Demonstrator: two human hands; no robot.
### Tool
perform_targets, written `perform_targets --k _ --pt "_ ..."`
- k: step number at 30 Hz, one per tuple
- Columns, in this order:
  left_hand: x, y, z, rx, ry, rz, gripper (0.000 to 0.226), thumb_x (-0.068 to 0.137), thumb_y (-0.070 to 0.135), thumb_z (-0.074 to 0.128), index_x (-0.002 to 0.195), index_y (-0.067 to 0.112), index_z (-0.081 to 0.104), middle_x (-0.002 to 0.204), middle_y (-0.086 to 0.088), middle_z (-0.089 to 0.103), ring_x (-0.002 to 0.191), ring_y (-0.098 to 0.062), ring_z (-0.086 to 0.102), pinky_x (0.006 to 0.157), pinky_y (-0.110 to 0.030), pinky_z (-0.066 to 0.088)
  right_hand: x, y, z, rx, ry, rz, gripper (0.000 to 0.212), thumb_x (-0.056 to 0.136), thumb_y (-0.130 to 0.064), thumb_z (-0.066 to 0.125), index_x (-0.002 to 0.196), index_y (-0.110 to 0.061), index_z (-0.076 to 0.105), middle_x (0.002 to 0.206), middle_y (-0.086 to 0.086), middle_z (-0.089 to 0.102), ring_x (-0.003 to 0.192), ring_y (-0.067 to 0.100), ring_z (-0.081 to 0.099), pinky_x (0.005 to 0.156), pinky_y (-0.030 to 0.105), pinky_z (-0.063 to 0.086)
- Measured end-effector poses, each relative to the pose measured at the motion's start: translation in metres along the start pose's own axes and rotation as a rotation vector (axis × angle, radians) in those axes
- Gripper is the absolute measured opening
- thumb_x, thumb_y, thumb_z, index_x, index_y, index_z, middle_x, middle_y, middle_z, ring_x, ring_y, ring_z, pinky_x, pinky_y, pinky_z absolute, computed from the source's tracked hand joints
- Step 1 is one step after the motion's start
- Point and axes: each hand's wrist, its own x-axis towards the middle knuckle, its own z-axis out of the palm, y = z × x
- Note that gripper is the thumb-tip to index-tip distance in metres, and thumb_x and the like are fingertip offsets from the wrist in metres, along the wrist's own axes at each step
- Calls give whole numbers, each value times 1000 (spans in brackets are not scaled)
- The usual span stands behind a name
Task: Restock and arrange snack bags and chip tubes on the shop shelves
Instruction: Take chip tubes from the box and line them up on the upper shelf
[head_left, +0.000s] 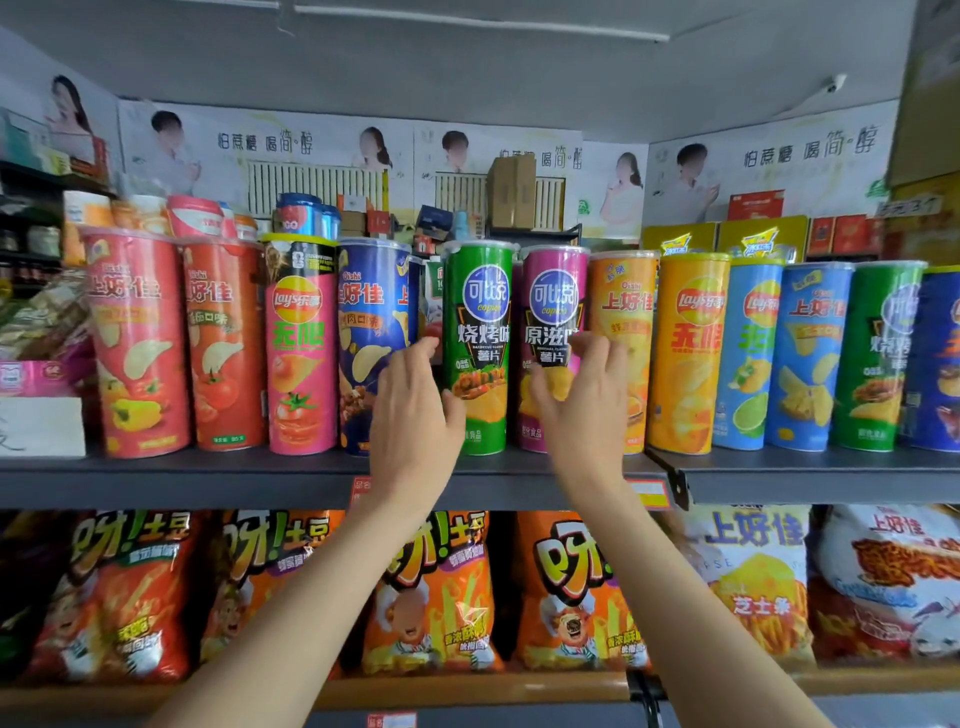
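Eleven upright chip tubes (478, 348) along shelf (208, 475), two open hands nearby.

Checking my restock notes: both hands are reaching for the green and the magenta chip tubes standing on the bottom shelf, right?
Not quite. The head view shows the green chip tube and the magenta chip tube standing on the upper grey shelf, not the bottom one. Left hand and right hand do reach toward them.

Left hand (410, 410) hides blue tube (371, 312) bottom; far-right tube (943, 358) cut by edge.

Shop: price-tagged shelf (260, 480) of chip tubes (478, 348)
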Motion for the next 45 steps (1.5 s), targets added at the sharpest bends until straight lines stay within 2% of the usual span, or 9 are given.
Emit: perform_targets --k 4,10,15,26,32,35,39,42,45 --pt "1 -22 -19 34 131 -70 43 76 -1 59 118 0 48 111 -20 51 104 -36 47 90 -41 38 -13 -27 27 -62 -228 12 57 85 -39 63 124 -5 41 121 10 50 112 26 49 85 32 42" --pt "-2 -53 -27 48 -70 -311 61 87 17 61 137 0 29 131 -18 43 122 -29 42 96 -34 39 -28 -33 50 -272 -381 123 82 84 -48 62 140 -5 20 124 14 49 110 31 55 81 36 46" --pt "-2 -58 -17 102 -134 -340 64 83 27 66 130 -1 34 124 -20 48 115 -33 47 89 -39 44 -32 -36 56 -310 -367 165 85 83 -49 62 141 -5 18 123 13 43 103 31 59 81 37 49" --pt "3 -51 -19 188 -195 -371 60 83 34 67 122 -1 38 124 -20 43 119 -32 39 92 -33 36 -33 -37 54 -254 -339 194 84 80 -46 66 139 -7 22 122 13 38 102 31 57 76 36 50" --pt "5 -53 -15 215 -232 -334 58 84 36 64 123 3 37 126 -16 42 117 -28 40 95 -29 35 -36 -43 52 -62 -68 -56 51 80 -19 70 120 3 48 112 21 47 94 38 56 70 38 50" --pt "4 -52 -13 220 -230 -328 58 86 35 62 127 4 35 128 -15 40 119 -28 39 96 -29 33 -39 -60 57 23 -153 -188 28 84 -14 65 105 1 54 102 16 50 89 32 56 68 32 46" --pt "1 -57 -22 139 -151 -309 55 87 21 59 133 4 33 132 -17 38 123 -32 35 101 -35 29 -44 -74 70 74 -382 -127 36 90 -22 59 115 1 48 113 17 49 105 32 50 84 35 43" --pt "0 -71 -34 194 9 -229 50 86 18 59 130 4 40 128 -19 45 117 -36 40 100 -41 32 -46 -78 78 51 -445 -41 53 89 -31 60 128 -3 37 121 15 48 112 31 49 86 33 42" --pt "5 -88 -46 173 86 -280 48 83 13 60 127 3 43 126 -19 46 116 -35 41 97 -38 31 -48 -82 86 39 -472 46 66 85 -33 65 133 -6 29 126 14 50 116 31 51 86 34 44"
